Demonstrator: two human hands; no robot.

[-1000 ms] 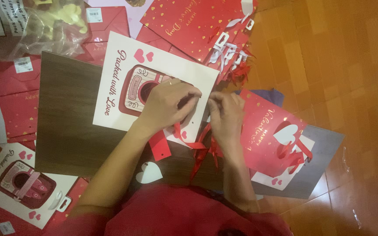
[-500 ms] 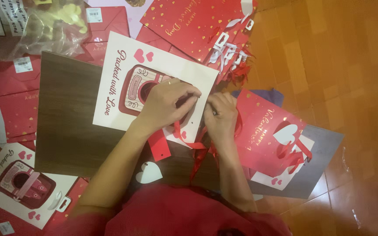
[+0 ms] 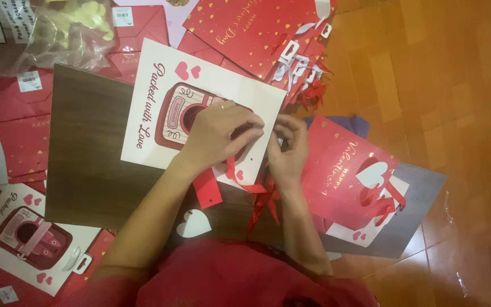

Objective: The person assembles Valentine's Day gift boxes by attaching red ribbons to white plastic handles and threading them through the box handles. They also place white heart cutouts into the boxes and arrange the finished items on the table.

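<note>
A white gift bag [image 3: 160,108] printed with hearts and a red washing-machine picture lies flat on a dark brown board [image 3: 92,153]. My left hand [image 3: 220,131] presses on its right part, fingers pinched near the bag's edge. My right hand [image 3: 288,148] is close beside it, fingers curled at the same edge. A red ribbon [image 3: 259,196] trails down from between the two hands. A small red tag [image 3: 207,189] and a white heart tag [image 3: 193,223] lie just below my left forearm.
A red gift bag with a white heart and ribbon [image 3: 350,173] lies right of my hands. More red bags [image 3: 245,25] are stacked at the top, others at the left [image 3: 18,119]. Another white bag [image 3: 26,239] lies bottom left. A clear plastic packet [image 3: 63,28] sits top left. Orange tiled floor [image 3: 444,85] spreads right.
My right hand has shifted slightly up and toward my left hand at the bag's edge. The ribbon hangs a little differently. The bags around have not moved.
</note>
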